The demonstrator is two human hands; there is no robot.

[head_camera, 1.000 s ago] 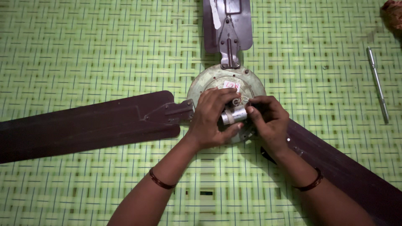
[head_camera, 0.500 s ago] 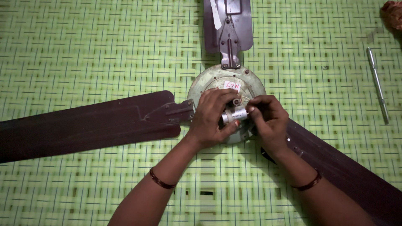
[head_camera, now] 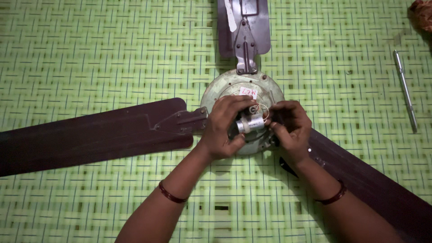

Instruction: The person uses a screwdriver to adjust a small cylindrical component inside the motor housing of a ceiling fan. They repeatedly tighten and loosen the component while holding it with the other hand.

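A ceiling fan lies flat on a green woven mat (head_camera: 90, 54), and both hands meet over its round motor housing (head_camera: 234, 85) at the middle of the scene. The left hand (head_camera: 225, 128) curls over the left side of the hub, fingers bent and closed around a small silvery cylinder, a capacitor (head_camera: 250, 123), with the thumb underneath on the near side. The right hand (head_camera: 288, 126) sits just to the right of it, fingers drawn together and pinched at the end of the capacitor, where thin pale wires (head_camera: 264, 110) loop out; whether those fingertips grip the wires or the cylinder's end I cannot tell. The two hands are nearly touching, with only the capacitor showing between them.

The capacitor rests on top of the housing, slightly near of centre, lying on its side. A white label (head_camera: 248, 92) is stuck on the housing just beyond the fingers.

Three dark brown blades spread out from the hub: one blade (head_camera: 90, 135) to the left, a second blade (head_camera: 373, 189) running to the near right under the right forearm, and a third blade (head_camera: 245, 22) pointing far away. Each wrist carries a thin dark bangle (head_camera: 170, 194). Well off to the right, a slim metal rod (head_camera: 405, 90) lies on the mat.
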